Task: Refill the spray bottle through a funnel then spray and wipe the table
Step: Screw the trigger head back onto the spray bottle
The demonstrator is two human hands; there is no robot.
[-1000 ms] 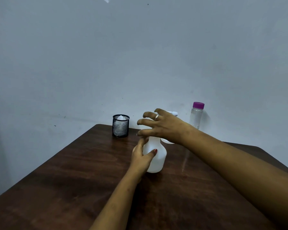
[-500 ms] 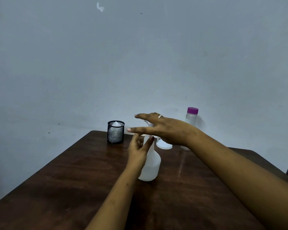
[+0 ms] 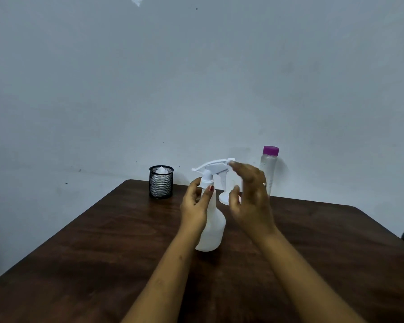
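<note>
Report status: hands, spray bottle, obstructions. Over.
Left hand grips spray bottle at the neck; right hand open beside trigger head. Bottle upright on table, head on. Funnel behind it, nothing blocking.

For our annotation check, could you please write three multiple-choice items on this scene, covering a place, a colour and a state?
1. The mesh cup stands: A) left of the spray bottle, at the table's far edge; B) on the floor; C) at the near edge.
2. The clear bottle's cap is: A) green; B) purple; C) black.
3. The left hand is: A) flat on the table; B) raised in the air; C) gripping the spray bottle's neck.
Answers: A, it sits back left; B, it shows purple; C, its fingers curl round the neck.
</note>
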